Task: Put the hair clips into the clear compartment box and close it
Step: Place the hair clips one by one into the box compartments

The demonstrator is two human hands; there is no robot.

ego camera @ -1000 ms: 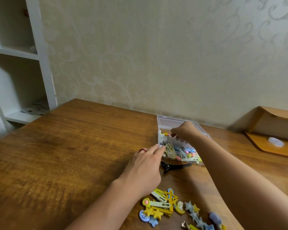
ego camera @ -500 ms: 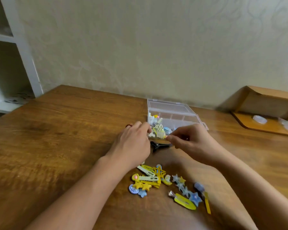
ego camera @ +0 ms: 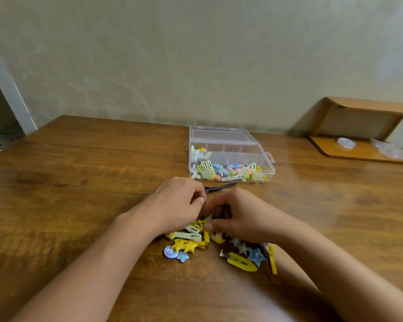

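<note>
The clear compartment box [ego camera: 264, 159] stands open on the wooden table [ego camera: 79, 182], its lid lying flat behind it. Several coloured hair clips fill its front compartment. A loose pile of hair clips [ego camera: 191, 245], yellow, pale green and blue, lies nearer to me. My right hand [ego camera: 240, 214] is curled over the top of the pile, thumb and fingers closing on a clip there. My left hand [ego camera: 177, 205] sits beside it with curled fingers; whether they hold anything is hidden. A black clip [ego camera: 220, 187] lies between the box and my hands.
A low wooden shelf [ego camera: 358, 149] with a small clear item stands at the back right against the wall. A white shelving unit [ego camera: 7, 94] is at the far left. The table's left edge runs near that unit.
Both hands have drawn back from the box towards me and now sit over the loose pile. The view has tilted down.
</note>
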